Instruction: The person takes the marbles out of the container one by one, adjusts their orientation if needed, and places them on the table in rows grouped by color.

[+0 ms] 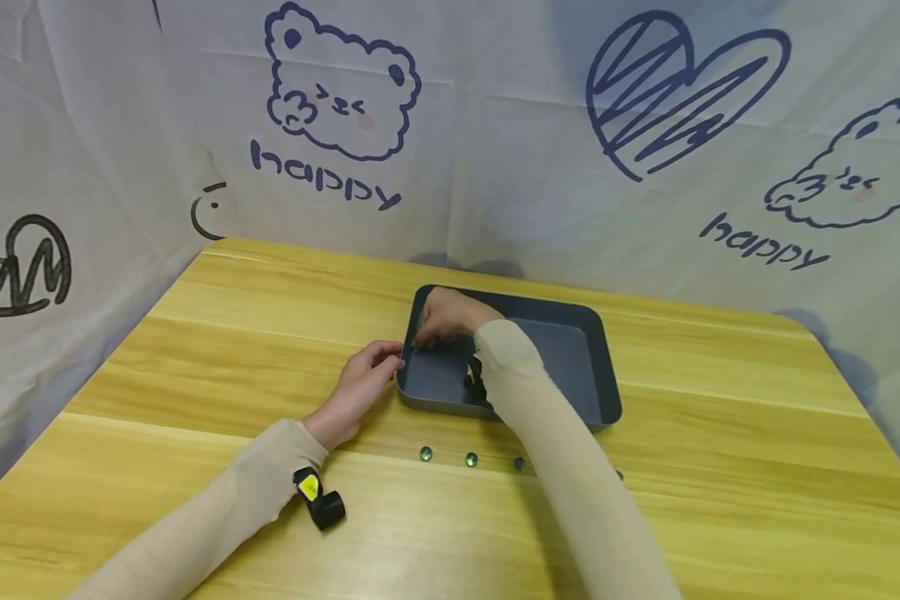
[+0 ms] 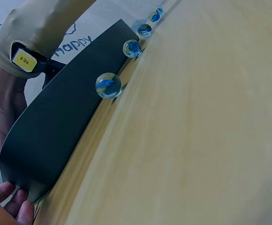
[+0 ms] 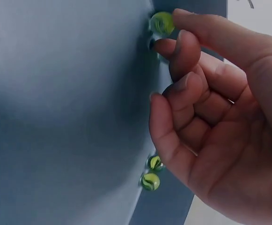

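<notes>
A dark grey rectangular tray (image 1: 562, 354) sits on the wooden table. Over its left end, my right hand (image 1: 446, 315) reaches inside with fingers curled. The right wrist view shows that hand's thumb and index fingertip at a yellow-green glass marble (image 3: 162, 23), seemingly pinching it by the tray wall. Two more yellow-green marbles (image 3: 150, 181) lie along the wall below the little finger. Outside the tray's left end, my left hand (image 1: 356, 385) touches the wall with thumb and fingers loosely extended. Its fingertips (image 2: 25, 213) show low on the outer wall in the left wrist view.
Several clear glass marbles with blue inside (image 2: 108, 86) stand in a spaced row on the table (image 1: 390, 533) before the tray; my right forearm passes over the row. White cloth with drawings (image 1: 495, 192) hangs behind the table.
</notes>
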A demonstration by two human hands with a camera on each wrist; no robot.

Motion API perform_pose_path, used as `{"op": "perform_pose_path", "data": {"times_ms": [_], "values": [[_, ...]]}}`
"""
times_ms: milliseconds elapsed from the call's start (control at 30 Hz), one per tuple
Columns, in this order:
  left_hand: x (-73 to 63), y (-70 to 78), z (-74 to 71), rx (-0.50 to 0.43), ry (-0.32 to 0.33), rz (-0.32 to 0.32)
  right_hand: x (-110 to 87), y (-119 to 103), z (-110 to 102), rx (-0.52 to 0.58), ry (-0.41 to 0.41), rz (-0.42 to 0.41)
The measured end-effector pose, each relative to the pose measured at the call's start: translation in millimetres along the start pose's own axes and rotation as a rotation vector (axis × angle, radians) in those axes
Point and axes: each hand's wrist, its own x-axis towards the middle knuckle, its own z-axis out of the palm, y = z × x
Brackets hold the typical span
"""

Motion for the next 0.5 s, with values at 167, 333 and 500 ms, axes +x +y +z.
{"op": "perform_pose_path", "data": {"times_ms": [167, 333, 500], "values": [[-0.1, 0.9, 1.4, 0.003, 0.002, 0.000, -2.6, -6.6, 3.6, -0.115, 0.026, -0.031], [0.0, 1.9, 1.6, 0.003, 0.003, 0.009, -2.8, -7.5, 6.4, -0.174, 0.035, -0.049], [-0.2, 1.6, 1.5, -0.005, 0.005, 0.015, -4.9, -4.2, 5.5, -0.163, 0.003, -0.081]]}}
